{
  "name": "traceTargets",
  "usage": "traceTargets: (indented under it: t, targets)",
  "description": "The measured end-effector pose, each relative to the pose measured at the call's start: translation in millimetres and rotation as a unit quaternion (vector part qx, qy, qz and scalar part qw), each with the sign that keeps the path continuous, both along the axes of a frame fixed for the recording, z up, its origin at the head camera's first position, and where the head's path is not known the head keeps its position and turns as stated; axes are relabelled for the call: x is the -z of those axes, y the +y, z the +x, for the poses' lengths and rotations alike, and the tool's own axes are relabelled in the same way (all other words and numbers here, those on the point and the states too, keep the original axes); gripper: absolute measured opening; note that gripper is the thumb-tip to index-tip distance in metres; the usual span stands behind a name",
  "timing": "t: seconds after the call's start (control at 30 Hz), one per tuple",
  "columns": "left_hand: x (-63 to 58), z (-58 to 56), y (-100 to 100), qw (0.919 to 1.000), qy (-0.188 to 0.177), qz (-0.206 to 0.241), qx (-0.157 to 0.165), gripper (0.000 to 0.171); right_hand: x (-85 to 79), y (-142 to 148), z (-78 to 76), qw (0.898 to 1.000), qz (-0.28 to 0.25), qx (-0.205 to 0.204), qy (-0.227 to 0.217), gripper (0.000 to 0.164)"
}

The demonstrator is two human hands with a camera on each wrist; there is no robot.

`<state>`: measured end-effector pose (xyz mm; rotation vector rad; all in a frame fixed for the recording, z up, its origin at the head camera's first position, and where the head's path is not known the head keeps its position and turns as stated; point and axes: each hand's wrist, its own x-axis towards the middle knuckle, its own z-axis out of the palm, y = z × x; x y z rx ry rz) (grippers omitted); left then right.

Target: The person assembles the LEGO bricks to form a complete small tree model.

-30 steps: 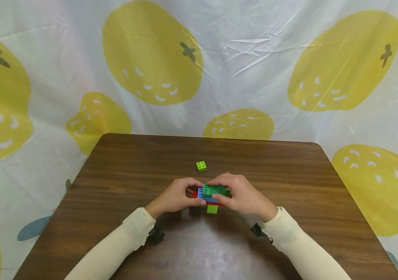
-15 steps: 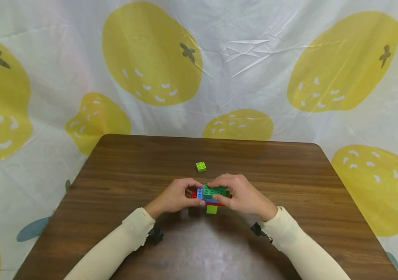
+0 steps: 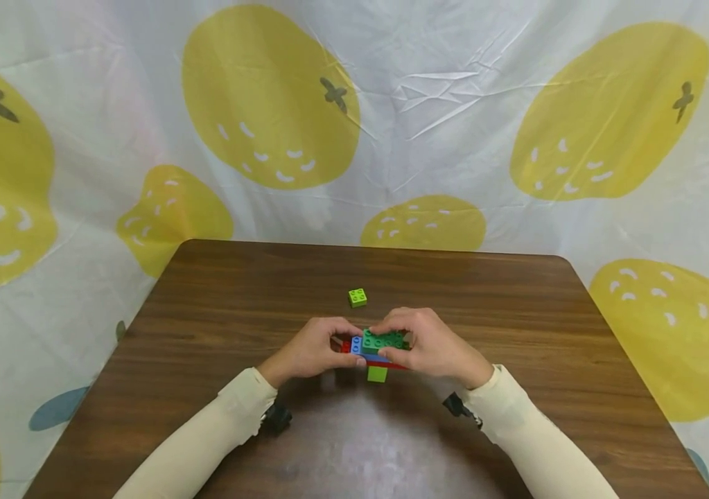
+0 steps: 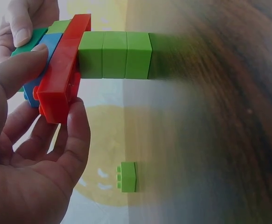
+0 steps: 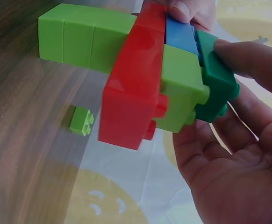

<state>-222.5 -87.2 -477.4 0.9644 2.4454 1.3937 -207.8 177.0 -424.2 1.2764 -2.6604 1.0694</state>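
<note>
Between both hands stands a structure of toy building bricks. Its base is a column of light green bricks (image 4: 115, 55), with red bricks (image 5: 131, 88) laid across the top. On the red layer sit a blue brick (image 3: 357, 344) and a smaller light green brick (image 5: 180, 84). My left hand (image 3: 312, 348) grips the structure's left side, thumb on the blue brick and fingers around the red. With thumb and fingers, my right hand (image 3: 432, 346) holds a dark green brick (image 3: 379, 342) over the blue one. Blue studs show in a narrow gap beneath it in the right wrist view.
A loose light green brick (image 3: 357, 298) lies on the wooden table (image 3: 254, 284) behind the structure. Past the far edge hangs a white curtain (image 3: 429, 152) printed with yellow fruit. Dark wrist-camera mounts (image 3: 277, 418) sit under the sleeves.
My right wrist has shifted very slightly up and left. Both hands keep their hold, and the bricks stand almost as before.
</note>
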Motion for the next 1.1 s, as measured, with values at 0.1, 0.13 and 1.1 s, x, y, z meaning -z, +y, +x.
traceTargets:
  t: [0.1, 0.13, 1.1]
  targets:
    - [-0.5, 0.2, 0.2, 1.0, 0.003, 0.0, 0.002, 0.042, 1.5, -0.5, -0.9, 1.0, -0.001, 0.007, 0.0, 0.033]
    - [-0.5, 0.4, 0.2, 1.0, 0.003, 0.0, 0.002, 0.042, 2.3, -0.8, -1.1, 1.0, 0.0, 0.008, 0.002, 0.034]
    - [0.4, 3.0, 0.9, 1.0, 0.005, -0.007, -0.005, 0.042, 8.3, -5.1, 3.6, 0.999, 0.006, 0.052, 0.006, 0.035]
